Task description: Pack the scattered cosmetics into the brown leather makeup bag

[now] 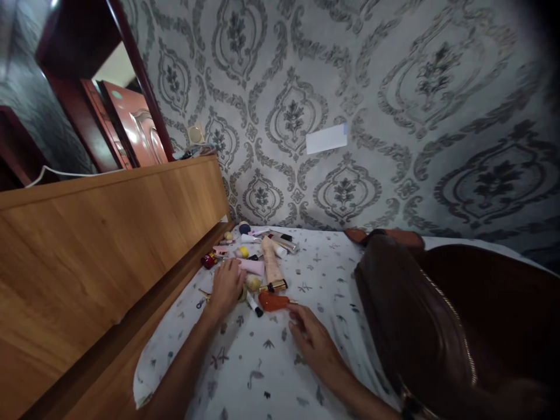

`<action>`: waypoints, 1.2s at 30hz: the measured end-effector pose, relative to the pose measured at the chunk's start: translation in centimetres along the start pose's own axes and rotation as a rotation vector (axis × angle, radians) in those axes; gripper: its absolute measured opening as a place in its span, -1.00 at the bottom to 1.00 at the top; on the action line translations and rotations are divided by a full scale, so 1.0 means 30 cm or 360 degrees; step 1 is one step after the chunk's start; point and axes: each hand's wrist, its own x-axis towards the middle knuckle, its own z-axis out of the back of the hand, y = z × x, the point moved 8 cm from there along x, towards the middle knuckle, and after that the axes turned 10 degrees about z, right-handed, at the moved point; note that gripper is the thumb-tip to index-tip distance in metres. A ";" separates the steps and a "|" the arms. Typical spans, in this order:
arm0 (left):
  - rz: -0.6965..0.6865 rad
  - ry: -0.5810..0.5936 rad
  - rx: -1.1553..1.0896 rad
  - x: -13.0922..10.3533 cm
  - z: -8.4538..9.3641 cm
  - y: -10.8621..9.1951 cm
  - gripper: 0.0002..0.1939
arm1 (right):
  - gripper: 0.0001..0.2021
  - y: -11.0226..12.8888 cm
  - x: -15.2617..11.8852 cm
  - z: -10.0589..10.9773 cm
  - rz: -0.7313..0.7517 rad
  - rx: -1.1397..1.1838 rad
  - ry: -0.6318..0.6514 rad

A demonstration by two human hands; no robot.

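Observation:
Several small cosmetic items lie in a loose pile on a white patterned cloth (pixel 306 361). My left hand (pixel 227 284) rests over the pile's left side, fingers extended beside a pink tube (pixel 251 266); what lies under its palm is hidden. My right hand (pixel 312 338) is at the near right of the pile, its fingers apart and the fingertips at the end of an orange bottle (pixel 273 301). Around them are a beige tube (pixel 272 262), a black and gold tube (pixel 273 286), a small yellowish round item (pixel 252 283) and a white tube with a black cap (pixel 254 305).
A large dark brown bag (pixel 394 309) stands open on the right. Along the left runs a wooden panel (pixel 109 233), with a mirror above it. Behind the cloth rises a patterned wall (pixel 293 175) bearing a white paper (pixel 326 139). A dark red bottle (pixel 209 260) lies near the panel.

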 end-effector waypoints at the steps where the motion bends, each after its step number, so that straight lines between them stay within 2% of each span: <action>1: 0.0053 0.0003 0.0004 0.025 0.007 0.036 -0.77 | -0.66 -0.001 -0.003 -0.005 0.0018 0.0002 0.0002; 6: 0.0420 0.0044 0.0118 0.189 0.020 0.235 -0.74 | -0.66 0.031 -0.010 -0.011 0.0141 -0.0018 0.0056; 10: 0.0609 0.0201 0.0188 0.288 -0.040 0.337 -0.64 | -0.66 0.038 -0.015 -0.013 0.0182 -0.0038 0.0062; 13: 0.0668 0.0314 0.0172 0.323 -0.100 0.367 -0.61 | -0.66 0.020 -0.027 -0.021 0.0192 -0.0084 0.0067; 16: 0.0699 0.0317 0.0131 0.334 -0.133 0.376 -0.64 | -0.67 0.009 -0.036 -0.022 0.0209 -0.0105 0.0047; 19: 0.0729 0.0216 0.0079 0.331 -0.126 0.379 -0.58 | -0.70 0.011 -0.037 -0.017 0.0211 -0.0100 0.0032; 22: 0.0712 0.0030 0.0012 0.326 -0.081 0.372 -0.48 | -0.71 0.016 -0.034 -0.011 0.0192 -0.0083 0.0015; 27: 0.0558 -0.0245 -0.0253 0.319 0.024 0.315 -0.33 | -0.71 0.028 -0.022 0.000 0.0167 0.0020 -0.0048; 30: 0.0283 -0.0247 -0.0910 0.275 0.054 0.210 -0.22 | -0.70 0.031 -0.009 0.015 0.0037 0.0155 -0.0094; 32: 0.0095 -0.0124 -0.1321 0.216 0.046 0.109 -0.17 | -0.66 0.021 -0.004 0.028 -0.0119 0.0311 -0.0149; 36: -0.0033 0.0334 -0.1530 0.064 -0.032 -0.107 -0.11 | -0.46 -0.026 -0.005 0.047 -0.0433 0.0787 -0.0357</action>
